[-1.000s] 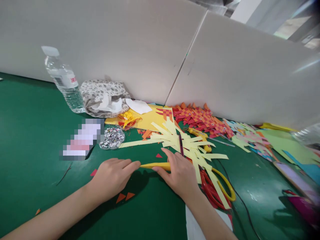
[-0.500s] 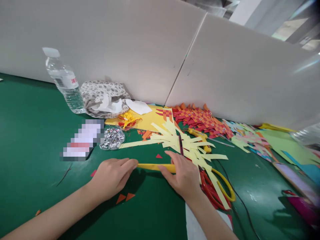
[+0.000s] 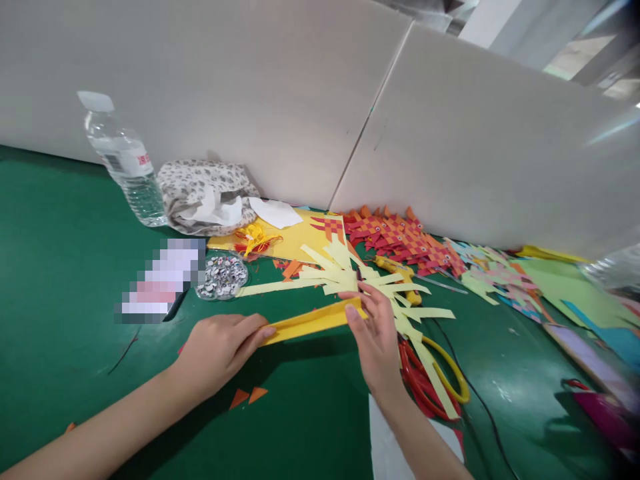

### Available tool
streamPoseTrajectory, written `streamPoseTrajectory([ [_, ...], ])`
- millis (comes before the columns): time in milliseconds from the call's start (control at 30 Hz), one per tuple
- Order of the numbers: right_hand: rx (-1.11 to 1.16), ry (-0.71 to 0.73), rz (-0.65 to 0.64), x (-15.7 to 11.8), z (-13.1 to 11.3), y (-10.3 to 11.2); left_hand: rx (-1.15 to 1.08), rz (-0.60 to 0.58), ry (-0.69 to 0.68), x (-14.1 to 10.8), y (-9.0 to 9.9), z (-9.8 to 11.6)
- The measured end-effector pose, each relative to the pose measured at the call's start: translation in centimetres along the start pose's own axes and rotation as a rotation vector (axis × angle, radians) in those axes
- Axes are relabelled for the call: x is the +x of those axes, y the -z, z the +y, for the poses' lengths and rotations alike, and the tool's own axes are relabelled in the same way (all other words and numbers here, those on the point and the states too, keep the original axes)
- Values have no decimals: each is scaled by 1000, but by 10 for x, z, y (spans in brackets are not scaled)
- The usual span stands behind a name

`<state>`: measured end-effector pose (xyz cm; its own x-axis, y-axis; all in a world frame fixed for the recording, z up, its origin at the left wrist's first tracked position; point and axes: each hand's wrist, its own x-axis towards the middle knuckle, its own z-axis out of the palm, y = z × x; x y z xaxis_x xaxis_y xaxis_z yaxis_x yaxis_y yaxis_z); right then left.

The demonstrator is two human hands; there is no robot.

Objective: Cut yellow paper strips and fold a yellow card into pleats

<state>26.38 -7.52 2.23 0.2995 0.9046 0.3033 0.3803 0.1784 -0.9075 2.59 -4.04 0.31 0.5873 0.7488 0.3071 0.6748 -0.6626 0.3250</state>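
A yellow paper strip (image 3: 310, 322), folded lengthwise, is stretched between my two hands just above the green table. My left hand (image 3: 220, 353) pinches its left end between thumb and fingers. At the other end, my right hand (image 3: 373, 333) grips the strip, thumb in front and fingers behind. Behind my right hand spreads a pile of pale yellow paper strips (image 3: 345, 273). Scissors with red handles (image 3: 420, 377) lie partly under these strips, beside a yellow loop handle (image 3: 457, 380). Two small orange paper triangles (image 3: 249, 397) rest below the held strip.
At the back left stand a water bottle (image 3: 127, 167) and a patterned cloth pouch (image 3: 205, 180). A phone (image 3: 163, 280) lies near a dish of googly eyes (image 3: 221, 277). Woven orange-red paper fish (image 3: 400, 237) line the grey partition (image 3: 200, 80). A yellow glue gun (image 3: 400, 270) trails a black cable.
My right hand has risen and turned, tilting the strip's right end upward. The strip's folded inner face now shows. My left hand stays nearly in place.
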Motion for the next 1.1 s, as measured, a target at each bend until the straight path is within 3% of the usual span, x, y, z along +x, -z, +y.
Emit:
streamPoseTrajectory([
  [133,364,-315,-46,5,-1,-2,-110,-79,183,2,3,2],
  [333,586,-533,-94,7,1,-2,-327,-217,301,9,13,10],
  [467,614,-538,-167,4,1,-2,-416,-310,357,12,17,13],
  [700,589,-478,-208,1,1,-5,-554,-357,380,12,20,15],
  [1100,620,-457,-145,1,9,-9,-978,-443,490,12,17,16],
])
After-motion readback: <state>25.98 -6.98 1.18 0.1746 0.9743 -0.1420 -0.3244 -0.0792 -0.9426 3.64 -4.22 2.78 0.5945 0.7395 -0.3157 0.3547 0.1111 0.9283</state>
